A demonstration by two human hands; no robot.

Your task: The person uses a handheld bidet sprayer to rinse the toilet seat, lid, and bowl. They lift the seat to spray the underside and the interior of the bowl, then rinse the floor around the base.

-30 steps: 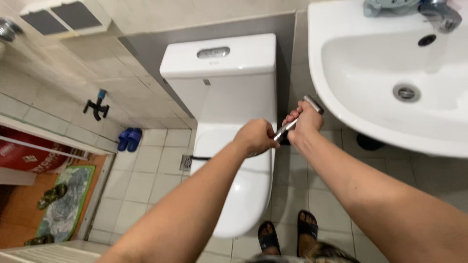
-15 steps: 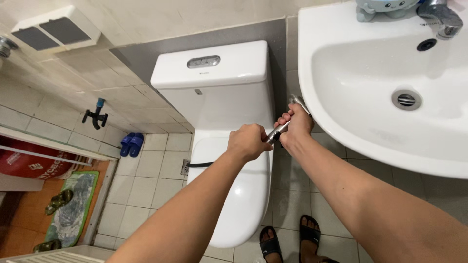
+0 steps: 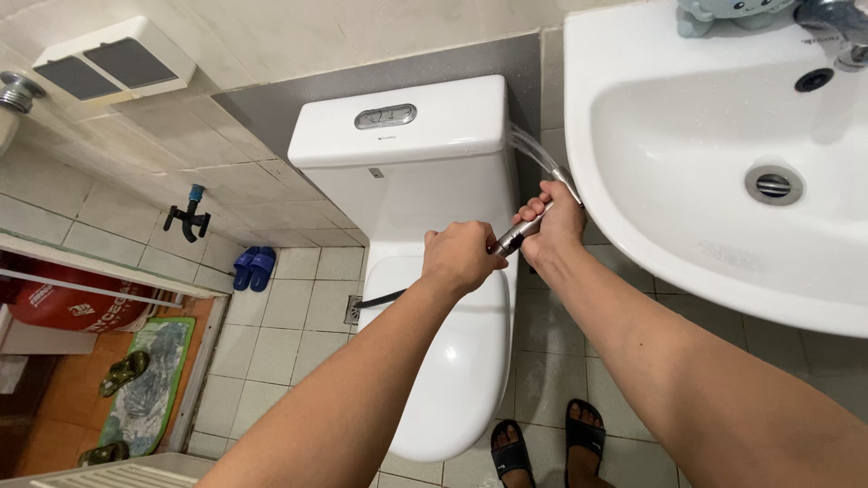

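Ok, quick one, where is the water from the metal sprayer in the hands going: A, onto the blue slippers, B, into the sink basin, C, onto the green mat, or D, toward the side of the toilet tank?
D: the right hand aims the sprayer up, and its stream runs toward the toilet tank.

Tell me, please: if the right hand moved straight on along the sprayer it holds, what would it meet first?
Probably the side of the toilet tank, where the water jet already points. The right hand grips the metal sprayer aimed up-left; depth is uncertain, so the grey wall behind is possible.
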